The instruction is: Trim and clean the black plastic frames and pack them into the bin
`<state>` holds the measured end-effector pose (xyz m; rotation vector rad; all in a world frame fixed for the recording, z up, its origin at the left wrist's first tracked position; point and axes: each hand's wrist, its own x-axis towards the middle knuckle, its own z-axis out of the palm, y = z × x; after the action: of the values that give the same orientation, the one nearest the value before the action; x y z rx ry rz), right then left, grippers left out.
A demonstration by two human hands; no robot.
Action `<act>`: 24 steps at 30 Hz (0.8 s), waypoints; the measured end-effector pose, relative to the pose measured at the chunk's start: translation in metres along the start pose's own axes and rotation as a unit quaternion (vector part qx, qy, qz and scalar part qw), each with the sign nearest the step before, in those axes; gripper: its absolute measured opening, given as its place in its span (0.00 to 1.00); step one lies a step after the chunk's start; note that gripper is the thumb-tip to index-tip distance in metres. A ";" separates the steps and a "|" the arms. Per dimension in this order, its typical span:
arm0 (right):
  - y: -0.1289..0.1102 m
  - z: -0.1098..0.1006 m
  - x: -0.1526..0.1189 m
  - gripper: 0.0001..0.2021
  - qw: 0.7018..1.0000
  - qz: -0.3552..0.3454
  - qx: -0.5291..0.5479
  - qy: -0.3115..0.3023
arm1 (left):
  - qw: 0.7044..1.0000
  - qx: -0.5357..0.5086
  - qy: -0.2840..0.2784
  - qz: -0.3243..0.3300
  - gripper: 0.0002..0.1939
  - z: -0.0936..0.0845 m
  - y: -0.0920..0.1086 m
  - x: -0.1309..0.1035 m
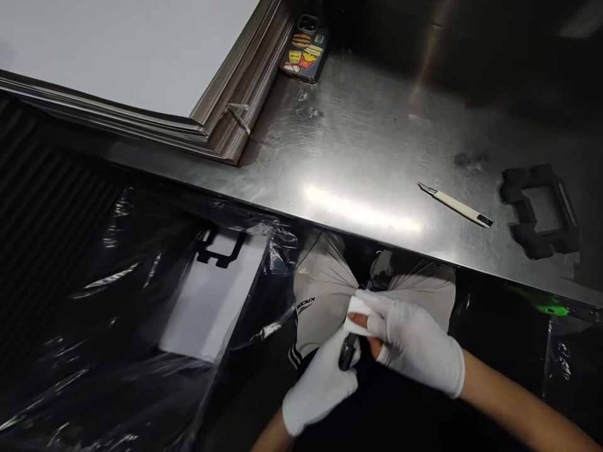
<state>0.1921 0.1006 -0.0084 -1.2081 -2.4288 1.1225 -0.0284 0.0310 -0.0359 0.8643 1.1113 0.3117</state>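
Note:
Both of my hands wear white gloves and meet over my lap. My left hand [320,383] is closed around a small black part [347,353], most of which the glove hides. Just above it, my right hand [412,342] pinches a folded white cloth [360,307] against the part's upper end. Bare thumb and fingertip show through the right glove. On the metal table ahead lies a utility knife [459,206] with a pale handle, its tip pointing left. A black notched frame [522,220] rests to the right of it.
A tall stack of white-topped sheets [136,56] covers the table's left side, with a phone [304,53] beside it. Left of my legs, clear plastic [117,295] surrounds a white sheet [207,301] bearing another black frame [203,254]. The table edge runs before my knees.

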 end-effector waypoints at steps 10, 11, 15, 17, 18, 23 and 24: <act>-0.004 -0.026 -0.011 0.22 0.982 -0.004 0.062 0.179 | 1.000 0.000 0.023 -0.001 0.27 -0.006 0.002 0.001; 0.001 -0.032 -0.016 0.21 0.963 0.062 0.076 0.253 | 1.000 -0.001 0.024 -0.004 0.31 -0.007 0.003 0.001; 0.023 -0.038 -0.036 0.21 0.897 0.237 0.110 0.357 | 0.999 0.022 0.034 0.004 0.38 -0.008 0.002 0.000; 0.028 -0.028 -0.040 0.21 0.895 0.240 0.101 0.362 | 0.999 0.037 0.038 0.002 0.39 -0.006 0.002 0.000; 0.028 -0.022 -0.039 0.20 0.903 0.217 0.088 0.360 | 0.999 0.040 0.036 -0.003 0.40 -0.005 0.002 0.001; 0.010 0.009 -0.023 0.26 0.980 0.024 0.052 0.190 | 0.998 0.052 0.027 -0.003 0.39 -0.001 0.007 0.002; 0.007 0.014 -0.020 0.28 0.987 0.008 0.039 0.157 | 0.999 0.048 0.023 -0.003 0.37 -0.001 0.008 0.001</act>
<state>0.2026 0.0812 -0.0202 -1.2730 -2.1248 0.9386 -0.0273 0.0369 -0.0312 0.9418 1.1790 0.2764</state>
